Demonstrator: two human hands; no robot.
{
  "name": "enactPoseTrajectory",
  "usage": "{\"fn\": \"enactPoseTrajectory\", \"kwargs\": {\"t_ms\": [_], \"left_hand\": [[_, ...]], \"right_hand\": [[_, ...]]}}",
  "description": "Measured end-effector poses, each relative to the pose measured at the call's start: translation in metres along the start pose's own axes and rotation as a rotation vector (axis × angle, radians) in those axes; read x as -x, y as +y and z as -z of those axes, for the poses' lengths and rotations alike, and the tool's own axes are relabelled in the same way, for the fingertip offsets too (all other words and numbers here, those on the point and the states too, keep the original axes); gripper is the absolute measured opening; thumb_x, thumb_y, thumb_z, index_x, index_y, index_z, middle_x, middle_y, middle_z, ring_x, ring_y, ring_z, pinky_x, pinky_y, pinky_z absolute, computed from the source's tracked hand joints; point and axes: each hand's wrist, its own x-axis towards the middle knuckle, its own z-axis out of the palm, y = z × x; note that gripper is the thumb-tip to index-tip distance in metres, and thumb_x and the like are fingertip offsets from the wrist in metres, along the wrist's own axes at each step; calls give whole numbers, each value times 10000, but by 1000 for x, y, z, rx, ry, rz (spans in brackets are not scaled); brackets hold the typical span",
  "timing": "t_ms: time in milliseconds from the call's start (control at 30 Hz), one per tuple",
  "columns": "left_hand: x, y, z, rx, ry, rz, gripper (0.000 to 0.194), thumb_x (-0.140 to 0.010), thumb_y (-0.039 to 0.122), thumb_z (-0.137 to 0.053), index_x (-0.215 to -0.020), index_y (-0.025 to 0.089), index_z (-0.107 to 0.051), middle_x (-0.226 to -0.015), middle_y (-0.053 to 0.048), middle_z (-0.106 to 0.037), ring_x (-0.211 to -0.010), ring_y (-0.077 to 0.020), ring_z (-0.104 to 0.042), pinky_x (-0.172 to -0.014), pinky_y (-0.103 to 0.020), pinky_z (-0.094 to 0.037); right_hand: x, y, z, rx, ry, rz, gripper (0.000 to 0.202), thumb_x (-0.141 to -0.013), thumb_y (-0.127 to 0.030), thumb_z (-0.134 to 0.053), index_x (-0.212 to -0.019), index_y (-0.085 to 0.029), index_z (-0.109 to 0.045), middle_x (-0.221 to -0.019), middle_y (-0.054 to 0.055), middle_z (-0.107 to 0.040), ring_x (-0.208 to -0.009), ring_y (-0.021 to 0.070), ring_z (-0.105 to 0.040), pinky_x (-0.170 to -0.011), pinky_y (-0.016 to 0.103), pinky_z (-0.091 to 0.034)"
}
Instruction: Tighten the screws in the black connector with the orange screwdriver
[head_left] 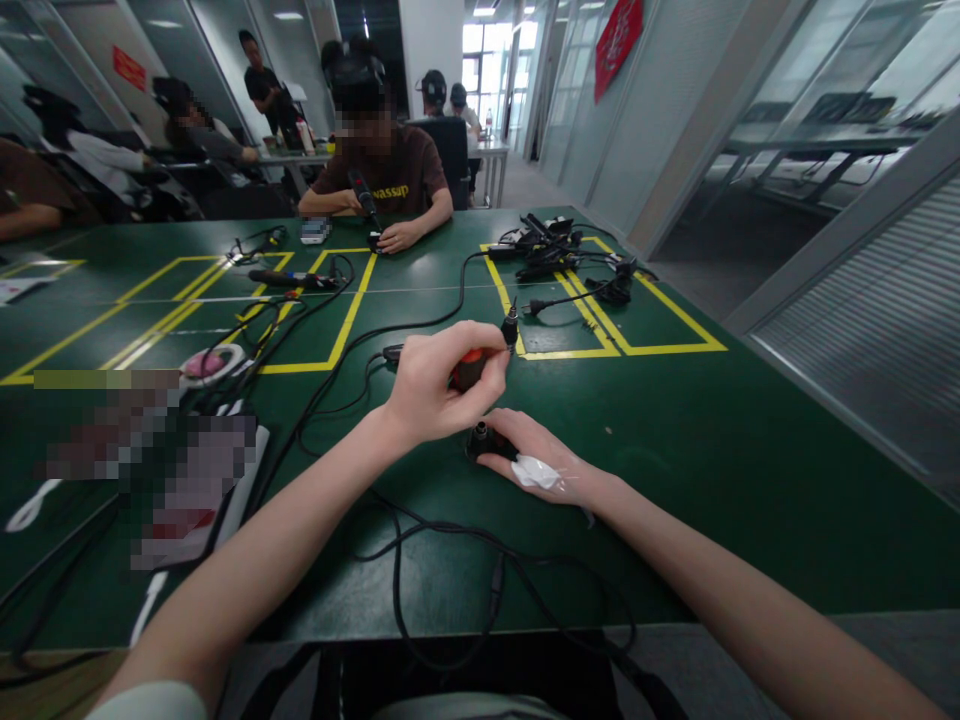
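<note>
The left hand [435,385] has its fingers closed around a red-handled tool [469,368], tip down on a small black part [484,440]. The right hand [536,460] pins that part to the green desk [712,440], fingers pressed around it. The fastening step seems underway; next calls for steady downward pressure.

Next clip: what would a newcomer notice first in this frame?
Front and centre, the left hand closes around a red-and-black tool above a small black part that the right hand steadies on the green table. Black cables loop near the front edge. Across the table, a person in a brown shirt holds a similar tool.
</note>
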Motion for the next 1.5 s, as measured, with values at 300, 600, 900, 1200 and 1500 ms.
{"fn": "enactPoseTrajectory", "kwargs": {"t_ms": [300, 600, 900, 1200, 1500], "left_hand": [[1, 0, 4, 66, -67, -62, 210, -1005, 272, -462, -1077, 166, -629, -735, 8, -685, -594, -94, -631, -596, -204, -515], [1, 3, 5, -25, -57, -18, 249, -954, 170, -478, -1113, 157, -669, -757, 7, -743, -536, -66, -610, -541, -174, -484], [0, 3, 4, -44, -31, -14, 126, -946, 200, -590, -1027, 155, -675, -831, -15, -781, -564, -59, -633, -567, -166, -498], [5, -3, 6, 95, -89, 6, 374, -1047, 304, -354, -1205, 142, -651, -895, -51, -775, -607, -97, -657, -562, -216, -499], [1, 1, 5, -17, -54, -17, 226, -973, 190, -487, -1088, 152, -677, -754, 7, -740, -494, -62, -570, -527, -185, -466]], "right_hand": [[1, 2, 0, -2, 17, 28, 274, -982, -340, -644, -1211, -193, -603, -1103, 114, -695, -954, 271, -637, -858, 435, -521], [1, 5, -3, -11, 16, 26, 283, -974, -348, -651, -1208, -197, -603, -1077, 101, -692, -929, 262, -633, -833, 418, -516], [2, 6, -5, -5, 20, 20, 278, -973, -358, -645, -1196, -196, -611, -1087, 109, -696, -940, 274, -644, -843, 428, -526], [1, 4, -2, 19, 21, 32, 227, -971, -320, -661, -1152, -195, -604, -1053, 100, -691, -911, 260, -636, -827, 409, -519], [1, 5, -3, 4, 21, 30, 257, -968, -323, -663, -1177, -186, -603, -1061, 103, -693, -912, 259, -639, -828, 413, -523]]}}
